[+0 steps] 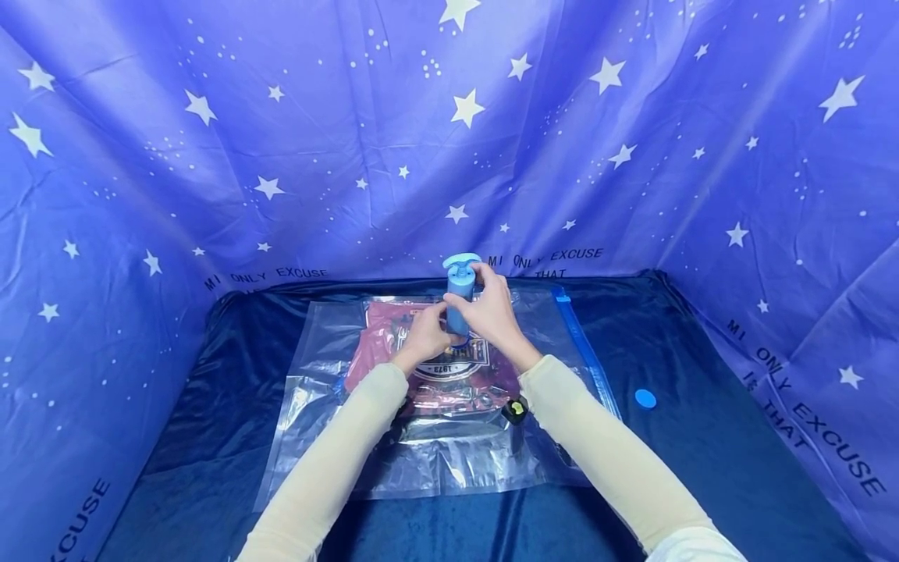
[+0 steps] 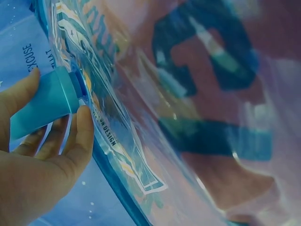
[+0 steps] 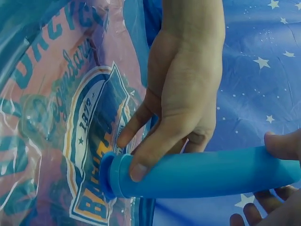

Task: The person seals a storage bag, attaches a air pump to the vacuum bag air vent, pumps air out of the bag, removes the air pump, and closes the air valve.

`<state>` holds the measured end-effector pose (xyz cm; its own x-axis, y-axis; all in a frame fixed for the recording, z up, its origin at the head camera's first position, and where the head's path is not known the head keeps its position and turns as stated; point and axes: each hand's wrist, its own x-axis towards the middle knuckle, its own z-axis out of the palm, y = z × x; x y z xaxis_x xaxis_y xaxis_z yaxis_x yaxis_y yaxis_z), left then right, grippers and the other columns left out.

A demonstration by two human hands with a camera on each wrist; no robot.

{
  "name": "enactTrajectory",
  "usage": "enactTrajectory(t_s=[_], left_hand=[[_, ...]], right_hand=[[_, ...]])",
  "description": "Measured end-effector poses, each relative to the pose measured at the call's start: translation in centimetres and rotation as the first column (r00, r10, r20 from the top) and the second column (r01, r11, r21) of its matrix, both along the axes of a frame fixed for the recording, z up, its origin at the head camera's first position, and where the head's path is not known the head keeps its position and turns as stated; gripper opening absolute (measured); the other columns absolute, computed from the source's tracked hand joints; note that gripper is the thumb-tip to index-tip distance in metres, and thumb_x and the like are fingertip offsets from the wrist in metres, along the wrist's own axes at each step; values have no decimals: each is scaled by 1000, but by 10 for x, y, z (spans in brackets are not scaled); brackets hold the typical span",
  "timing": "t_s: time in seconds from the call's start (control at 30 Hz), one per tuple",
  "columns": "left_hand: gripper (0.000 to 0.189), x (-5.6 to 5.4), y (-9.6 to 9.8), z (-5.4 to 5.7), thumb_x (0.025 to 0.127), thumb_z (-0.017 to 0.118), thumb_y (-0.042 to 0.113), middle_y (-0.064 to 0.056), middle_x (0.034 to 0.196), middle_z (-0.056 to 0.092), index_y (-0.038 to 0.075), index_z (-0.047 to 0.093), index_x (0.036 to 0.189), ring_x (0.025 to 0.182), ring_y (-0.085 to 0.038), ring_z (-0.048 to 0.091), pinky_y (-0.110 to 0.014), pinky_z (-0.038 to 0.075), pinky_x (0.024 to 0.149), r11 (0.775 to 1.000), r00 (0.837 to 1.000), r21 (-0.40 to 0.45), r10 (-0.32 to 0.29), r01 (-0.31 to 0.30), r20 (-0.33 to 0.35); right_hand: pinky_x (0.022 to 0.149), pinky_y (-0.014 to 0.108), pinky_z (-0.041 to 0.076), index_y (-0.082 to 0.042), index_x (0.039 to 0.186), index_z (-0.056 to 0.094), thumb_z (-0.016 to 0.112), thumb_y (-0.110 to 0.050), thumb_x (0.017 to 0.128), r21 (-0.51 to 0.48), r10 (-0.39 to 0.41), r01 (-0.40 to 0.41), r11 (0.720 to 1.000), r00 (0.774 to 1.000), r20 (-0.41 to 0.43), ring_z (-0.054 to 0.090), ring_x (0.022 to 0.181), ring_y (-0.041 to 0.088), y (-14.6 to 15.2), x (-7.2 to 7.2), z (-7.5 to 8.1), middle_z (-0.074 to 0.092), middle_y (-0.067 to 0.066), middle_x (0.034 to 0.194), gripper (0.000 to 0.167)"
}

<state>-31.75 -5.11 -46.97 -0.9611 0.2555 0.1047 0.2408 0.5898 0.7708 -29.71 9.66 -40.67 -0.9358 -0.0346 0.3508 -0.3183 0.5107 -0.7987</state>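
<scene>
A blue hand pump stands upright over a clear plastic storage bag, its wide handle at the top. In the right wrist view the pump's lower end meets a round blue valve on the bag. My left hand grips the pump low down, thumb and fingers around its base. Higher up, my right hand holds the barrel, fingers near the handle; only part of this hand shows in the right wrist view. Inside the bag lies a folded pink garment with a printed badge.
A round blue cap lies on the dark blue cloth to the right. The bag's blue zip strip runs along its right side. A small black box shows beside the right sleeve. Starry blue curtains enclose the table.
</scene>
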Motion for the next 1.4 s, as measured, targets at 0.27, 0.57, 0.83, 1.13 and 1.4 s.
enactTrajectory(t_s=[0.27,0.57,0.83,1.13,1.4], left_hand=[[52,1,0,2,83,91,9,-17,117,73,1,68,128,95,-29,67,-43,54,90,1000,1000,-28,3,-4,-5],[51,1,2,3,82,91,7,-15,119,73,3,68,128,94,-27,70,-40,55,90,1000,1000,-11,-6,6,2],[54,0,2,3,82,91,5,-15,119,72,2,67,130,103,-29,71,-41,55,95,1000,1000,-5,2,-2,12],[53,2,1,2,83,91,8,-18,118,72,0,67,130,100,-31,66,-45,54,92,999,1000,-29,20,-20,-3],[57,1,0,3,81,92,6,-15,121,72,2,66,132,106,-32,70,-43,55,96,1000,1000,4,25,-25,19]], right_hand=[[104,55,42,-3,150,44,86,-29,89,-6,6,-6,1000,1000,9,50,132,37,-1,0,-1,57,19,141,78],[96,51,44,-2,138,50,86,-34,90,-3,-44,44,999,999,-1,51,117,35,-2,-1,-2,58,16,123,68],[95,52,50,-2,149,46,82,-13,93,-34,35,-35,999,999,-6,61,124,37,2,0,3,63,22,136,67],[93,48,40,-3,134,50,86,-37,89,57,-48,45,997,998,41,48,109,34,0,2,-2,54,15,115,67],[91,48,47,-1,135,59,84,-22,91,14,-29,29,999,999,29,61,106,37,4,2,-3,65,17,115,54]])
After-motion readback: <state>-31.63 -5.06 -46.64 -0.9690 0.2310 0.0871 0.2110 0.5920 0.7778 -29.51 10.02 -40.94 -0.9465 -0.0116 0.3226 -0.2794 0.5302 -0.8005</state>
